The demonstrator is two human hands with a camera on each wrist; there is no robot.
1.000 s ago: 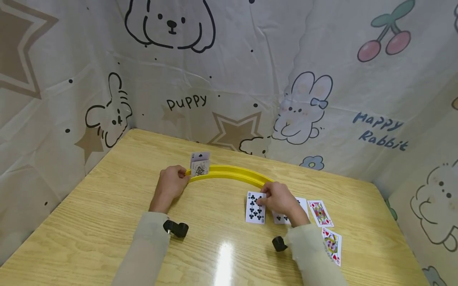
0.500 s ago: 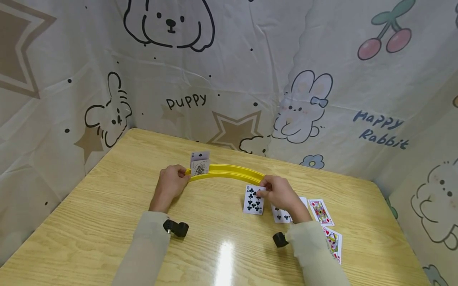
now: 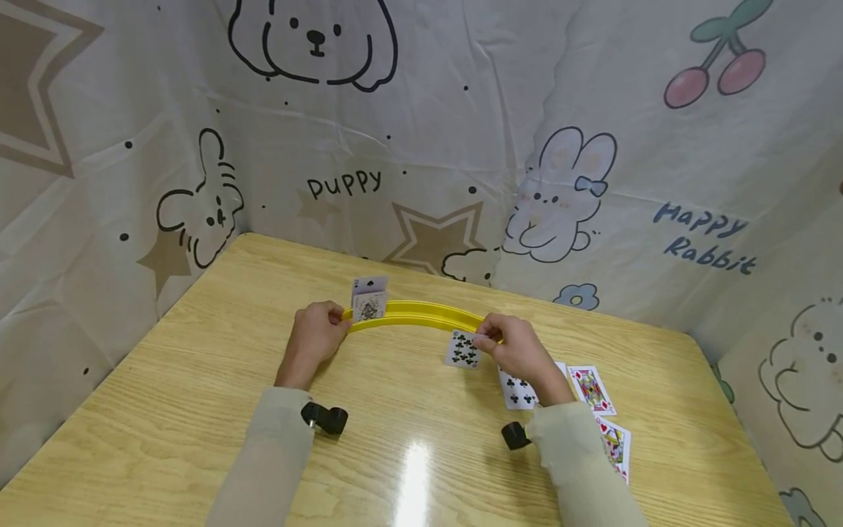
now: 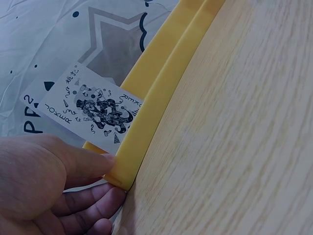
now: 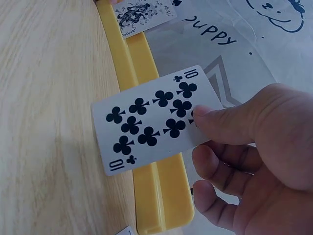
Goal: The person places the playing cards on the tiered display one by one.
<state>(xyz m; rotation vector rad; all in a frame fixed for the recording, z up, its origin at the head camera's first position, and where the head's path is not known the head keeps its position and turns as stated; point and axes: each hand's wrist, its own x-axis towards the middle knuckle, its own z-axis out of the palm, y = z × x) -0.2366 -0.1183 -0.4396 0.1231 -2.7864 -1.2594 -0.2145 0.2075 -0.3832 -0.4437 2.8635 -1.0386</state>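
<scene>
A curved yellow playing card holder (image 3: 428, 313) lies on the table. My left hand (image 3: 316, 338) grips its left end, thumb on the rim and fingers curled below, as the left wrist view shows. Beside that thumb a joker card (image 4: 100, 107) stands in the slot, in front of a two of spades (image 3: 370, 283). My right hand (image 3: 516, 351) pinches the ten of clubs (image 5: 151, 117) by one end between thumb and fingers. In the right wrist view this card hangs over the holder's right part, tilted, and covers a stretch of it.
To the right of the right hand, a clubs card (image 3: 518, 389) lies face up, partly covered by the arm. A diamonds face card (image 3: 591, 389) and a hearts queen (image 3: 615, 446) lie further right. A printed cloth (image 3: 421, 146) hangs behind the table (image 3: 165, 402).
My right hand has lifted the ten of clubs and carried it up and away, toward the holder; the card now tilts more. The left hand stays at the holder's left end.
</scene>
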